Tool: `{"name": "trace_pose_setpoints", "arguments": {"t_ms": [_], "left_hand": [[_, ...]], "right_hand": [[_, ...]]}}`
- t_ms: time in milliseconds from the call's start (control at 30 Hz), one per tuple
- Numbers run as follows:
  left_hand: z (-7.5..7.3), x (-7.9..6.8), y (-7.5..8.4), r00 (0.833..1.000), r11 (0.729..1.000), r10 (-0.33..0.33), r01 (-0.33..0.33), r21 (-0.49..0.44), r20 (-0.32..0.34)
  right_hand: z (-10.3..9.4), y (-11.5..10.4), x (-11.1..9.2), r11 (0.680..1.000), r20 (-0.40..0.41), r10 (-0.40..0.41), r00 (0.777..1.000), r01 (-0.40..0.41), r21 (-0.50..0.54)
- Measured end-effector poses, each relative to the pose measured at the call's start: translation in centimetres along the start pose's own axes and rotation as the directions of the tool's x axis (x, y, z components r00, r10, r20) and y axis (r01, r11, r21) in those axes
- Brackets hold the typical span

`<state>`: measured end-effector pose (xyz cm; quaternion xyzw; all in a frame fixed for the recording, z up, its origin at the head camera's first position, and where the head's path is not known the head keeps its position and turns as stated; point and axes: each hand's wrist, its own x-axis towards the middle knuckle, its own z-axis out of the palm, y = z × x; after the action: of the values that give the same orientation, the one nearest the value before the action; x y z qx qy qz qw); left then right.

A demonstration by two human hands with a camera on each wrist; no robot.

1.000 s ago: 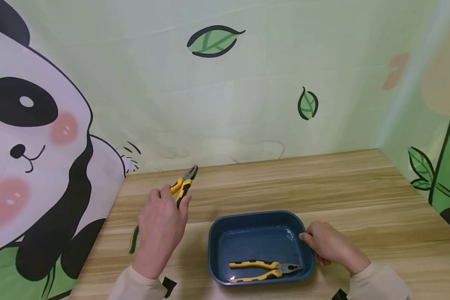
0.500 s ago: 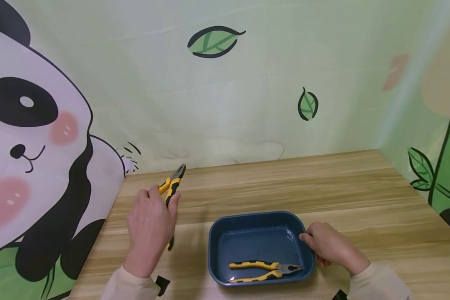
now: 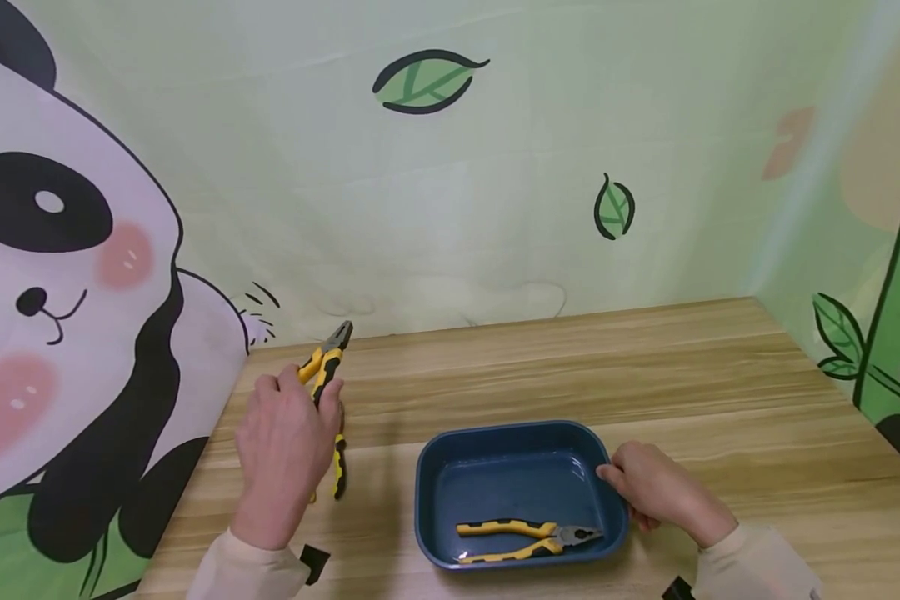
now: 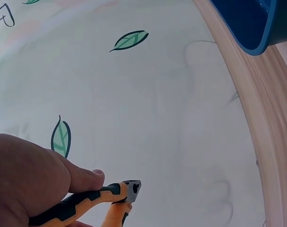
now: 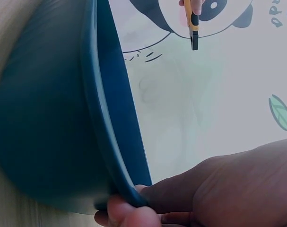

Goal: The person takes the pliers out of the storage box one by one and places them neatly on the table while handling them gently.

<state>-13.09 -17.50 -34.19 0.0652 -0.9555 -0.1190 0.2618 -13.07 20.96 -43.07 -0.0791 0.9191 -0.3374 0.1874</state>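
My left hand (image 3: 288, 450) grips a pair of combination pliers (image 3: 328, 362) with yellow and black handles, metal nose pointing up and away, above the table left of the tray. In the left wrist view the thumb lies along one handle of these pliers (image 4: 93, 201). Beneath that hand, a second yellow-and-black handled tool (image 3: 341, 467) shows in part on the table, the rest hidden. My right hand (image 3: 663, 492) pinches the right rim of a dark blue rectangular tray (image 3: 435, 475), fingers and thumb on either side of it. Another pair of pliers (image 3: 551, 537) lies inside, near its front wall.
The wood-grain table (image 3: 607, 367) runs back to a pale green cloth backdrop (image 3: 495, 208) printed with leaves. A printed panda (image 3: 112, 333) covers the backdrop at left.
My left hand has moved left with the pliers, away from the tray. More of the tool beneath it now shows on its right side. The right hand and tray stay put.
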Motion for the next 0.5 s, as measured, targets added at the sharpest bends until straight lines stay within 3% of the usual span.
{"name": "trace_pose_setpoints", "arguments": {"t_ms": [500], "left_hand": [[0.1,0.12,0.19,0.999,1.0,-0.028,0.029,-0.009,0.02]], "right_hand": [[0.1,0.03,-0.04,1.0,-0.002,-0.008,1.0,0.008,-0.005]]}}
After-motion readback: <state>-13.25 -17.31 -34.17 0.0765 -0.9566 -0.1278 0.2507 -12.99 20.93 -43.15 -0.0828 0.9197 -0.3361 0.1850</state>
